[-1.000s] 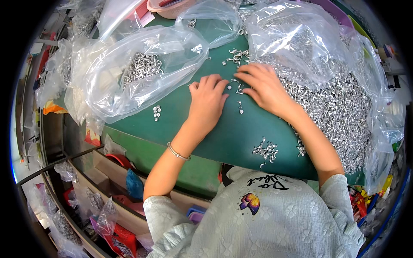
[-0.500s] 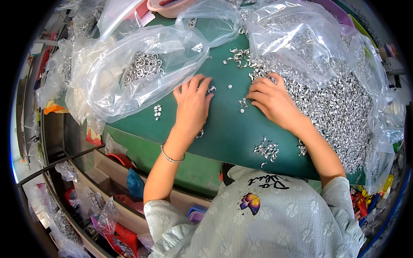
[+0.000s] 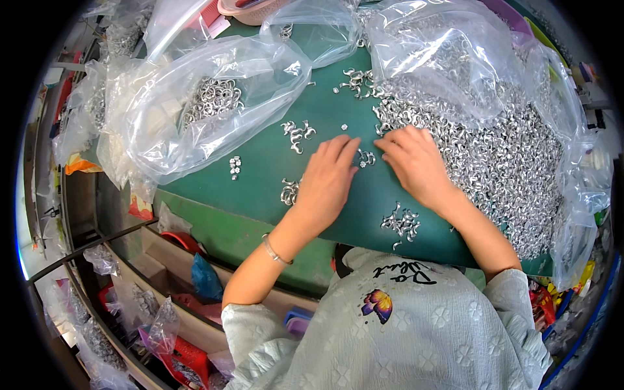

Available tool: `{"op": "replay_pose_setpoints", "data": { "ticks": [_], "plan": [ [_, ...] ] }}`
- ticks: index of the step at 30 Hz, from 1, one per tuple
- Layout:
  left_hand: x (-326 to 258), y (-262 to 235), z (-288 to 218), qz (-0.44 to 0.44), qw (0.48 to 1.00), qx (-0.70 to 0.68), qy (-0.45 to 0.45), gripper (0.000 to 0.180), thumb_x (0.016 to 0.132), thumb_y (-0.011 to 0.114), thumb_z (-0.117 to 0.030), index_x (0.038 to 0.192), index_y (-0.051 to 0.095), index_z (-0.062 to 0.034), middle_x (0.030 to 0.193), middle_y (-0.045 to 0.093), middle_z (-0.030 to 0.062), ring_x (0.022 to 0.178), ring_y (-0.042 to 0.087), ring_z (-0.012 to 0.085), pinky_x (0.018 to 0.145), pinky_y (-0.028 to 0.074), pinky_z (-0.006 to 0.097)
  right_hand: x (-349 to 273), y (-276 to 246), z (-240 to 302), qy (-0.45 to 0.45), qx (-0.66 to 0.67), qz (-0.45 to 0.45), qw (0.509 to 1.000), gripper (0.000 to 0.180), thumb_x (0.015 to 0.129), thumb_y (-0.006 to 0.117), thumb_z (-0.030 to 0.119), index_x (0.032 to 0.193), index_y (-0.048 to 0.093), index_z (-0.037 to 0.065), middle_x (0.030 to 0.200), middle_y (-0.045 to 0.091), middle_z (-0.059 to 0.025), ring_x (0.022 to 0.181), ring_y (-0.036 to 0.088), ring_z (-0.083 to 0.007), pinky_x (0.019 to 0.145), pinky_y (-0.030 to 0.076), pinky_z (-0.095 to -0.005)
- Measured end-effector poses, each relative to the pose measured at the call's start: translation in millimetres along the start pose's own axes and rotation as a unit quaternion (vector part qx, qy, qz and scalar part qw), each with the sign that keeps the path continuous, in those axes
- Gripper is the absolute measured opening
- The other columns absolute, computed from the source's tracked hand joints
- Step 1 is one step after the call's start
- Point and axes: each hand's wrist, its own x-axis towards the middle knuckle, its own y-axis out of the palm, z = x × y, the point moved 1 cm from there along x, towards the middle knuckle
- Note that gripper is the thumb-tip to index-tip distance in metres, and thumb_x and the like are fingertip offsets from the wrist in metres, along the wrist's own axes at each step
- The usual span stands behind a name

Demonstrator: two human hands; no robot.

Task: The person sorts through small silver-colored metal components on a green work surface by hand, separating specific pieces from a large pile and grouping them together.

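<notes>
My left hand (image 3: 327, 182) is low over the green table, fingers stretched out and thumb apart. Its fingertips are beside a few small curved silver metal pieces (image 3: 367, 158), and I see nothing held in it. Facing it, my right hand (image 3: 419, 166) has its fingers extended and slightly bent, at the edge of a large heap of silver metal pieces (image 3: 520, 175). Its thumb is mostly hidden. Small groups of curved pieces lie left of my left hand (image 3: 299, 135), by its wrist (image 3: 289, 192) and below my right hand (image 3: 401, 224).
A clear plastic bag (image 3: 156, 140) with silver rings (image 3: 214, 99) lies at the left. Another clear bag (image 3: 442, 45) covers part of the heap. Small round pieces (image 3: 234, 167) are on the green tabletop (image 3: 260, 201). A pink basket (image 3: 257, 12) stands at the back.
My left hand has moved right, toward the small pieces near my right hand, uncovering a group of curved pieces where it was. My right hand has shifted slightly right and down.
</notes>
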Motion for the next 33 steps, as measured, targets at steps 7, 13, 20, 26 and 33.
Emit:
{"op": "replay_pose_setpoints", "data": {
  "ticks": [7, 13, 20, 26, 33],
  "plan": [
    [0, 5, 14, 0.045, 0.998, -0.028, 0.022, 0.022, 0.079, 0.062, 0.006, 0.101, 0.061, 0.0011, 0.099, 0.056, 0.0122, 0.089, 0.055, 0.0309, 0.081, 0.046, 0.040, -14, -9, 0, 0.038, 0.139, 0.067, 0.987, 0.020, 0.077, 0.065, 0.003, 0.097, 0.062, 0.000, 0.091, 0.054, -0.0114, 0.091, 0.056, -0.0304, 0.080, 0.047, -0.0404],
    [0, 11, 12, 0.007, 0.991, -0.127, -0.040, 0.025, 0.080, 0.059, 0.011, 0.104, 0.060, 0.0010, 0.094, 0.058, 0.0130, 0.087, 0.058, 0.0305, 0.077, 0.048, 0.036, -12, 11, -2, 0.041, 0.146, 0.100, 0.983, 0.026, 0.078, 0.066, 0.002, 0.103, 0.060, 0.001, 0.099, 0.056, -0.0142, 0.097, 0.057, -0.0339, 0.082, 0.048, -0.0403],
    [-20, 2, -6, -0.058, 0.982, -0.123, -0.134, 0.043, 0.078, 0.066, 0.006, 0.118, 0.052, -0.0010, 0.097, 0.057, 0.0129, 0.091, 0.057, 0.0285, 0.081, 0.047, 0.037, -1, -6, 6, 0.103, 0.203, 0.096, 0.969, 0.046, 0.076, 0.068, 0.000, 0.120, 0.055, 0.005, 0.106, 0.052, -0.0140, 0.092, 0.060, -0.0336, 0.076, 0.050, -0.0410],
    [-22, 23, -1, -0.088, 0.989, -0.071, -0.098, 0.040, 0.073, 0.071, 0.004, 0.110, 0.054, -0.0008, 0.103, 0.054, 0.0135, 0.092, 0.054, 0.0304, 0.082, 0.044, 0.039, 12, -2, 13, 0.072, 0.140, 0.210, 0.965, 0.054, 0.076, 0.070, 0.002, 0.126, 0.053, 0.011, 0.110, 0.049, -0.0111, 0.088, 0.062, -0.0306, 0.071, 0.052, -0.0412],
    [-27, 21, -20, -0.088, 0.990, 0.052, -0.100, 0.025, 0.077, 0.070, -0.005, 0.099, 0.059, -0.0046, 0.100, 0.051, 0.0110, 0.093, 0.050, 0.0287, 0.077, 0.038, 0.040, 10, -6, 16, 0.067, 0.154, 0.177, 0.970, 0.049, 0.079, 0.067, 0.002, 0.125, 0.055, 0.011, 0.115, 0.049, -0.0107, 0.086, 0.063, -0.0309, 0.071, 0.052, -0.0416]
  ]
}}
